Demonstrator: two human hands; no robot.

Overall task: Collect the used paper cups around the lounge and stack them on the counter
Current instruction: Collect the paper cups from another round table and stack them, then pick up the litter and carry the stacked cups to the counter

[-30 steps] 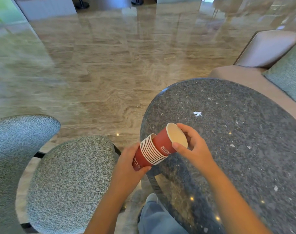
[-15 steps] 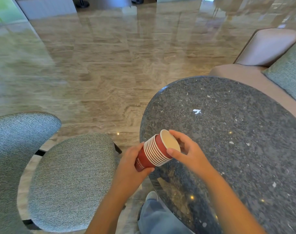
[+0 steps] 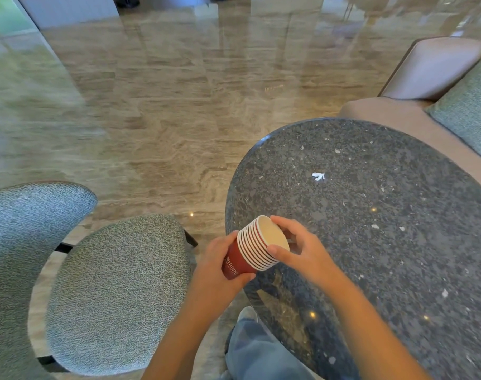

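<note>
As left hand [image 3: 217, 260] and right hand [image 3: 302, 249] grip the cup stack [image 3: 251, 249], glossy floor [image 3: 165, 105] surrounds speckled table [image 3: 384, 237].

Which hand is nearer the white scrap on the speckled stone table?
Right. The right hand is over the dark speckled stone table, short of the white scrap; the left hand, gripping the stacked red paper cups, is off the table's edge.

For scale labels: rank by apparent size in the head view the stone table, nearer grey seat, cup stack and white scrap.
1. stone table
2. nearer grey seat
3. cup stack
4. white scrap
The table runs out of frame, yet is clearly largest.
</note>
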